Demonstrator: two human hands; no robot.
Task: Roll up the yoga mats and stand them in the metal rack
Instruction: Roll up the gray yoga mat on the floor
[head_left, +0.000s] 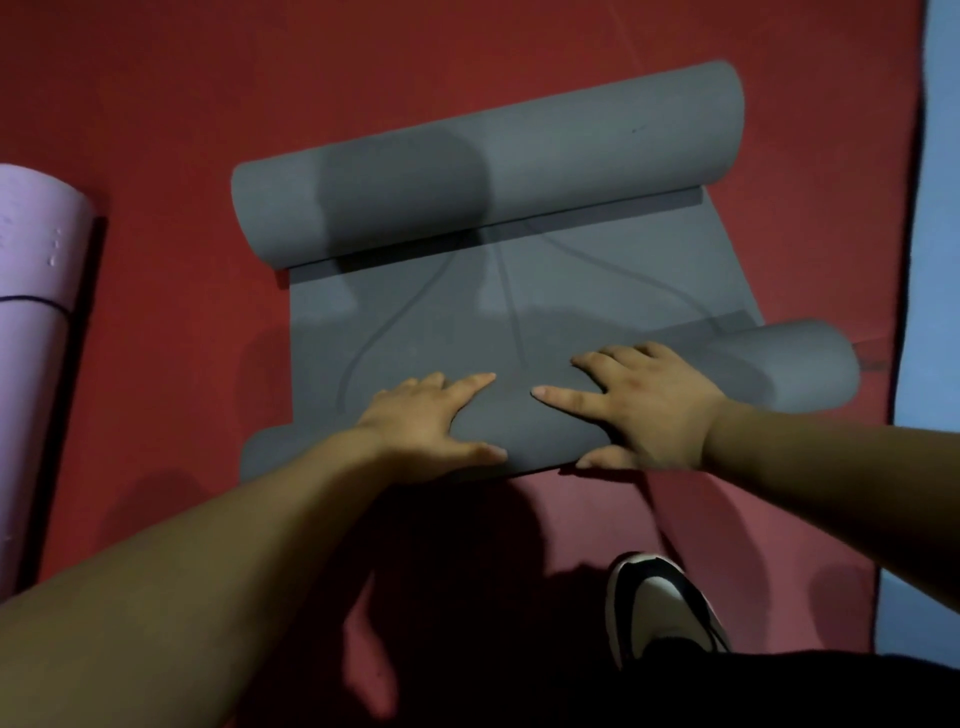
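Grey yoga mat (519, 312), both ends rolled, on red floor (156, 104).
Left hand (431, 421) and right hand (644, 405) pressed flat, fingers spread, on the mat's near roll.

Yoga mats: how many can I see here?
2. A grey mat lies mid-floor under both hands, curled at both ends; a rolled purple mat sits at the left edge. Others may be out of view.

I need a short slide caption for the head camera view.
Both hands, left and right, press flat on the near roll of a grey yoga mat on red floor.
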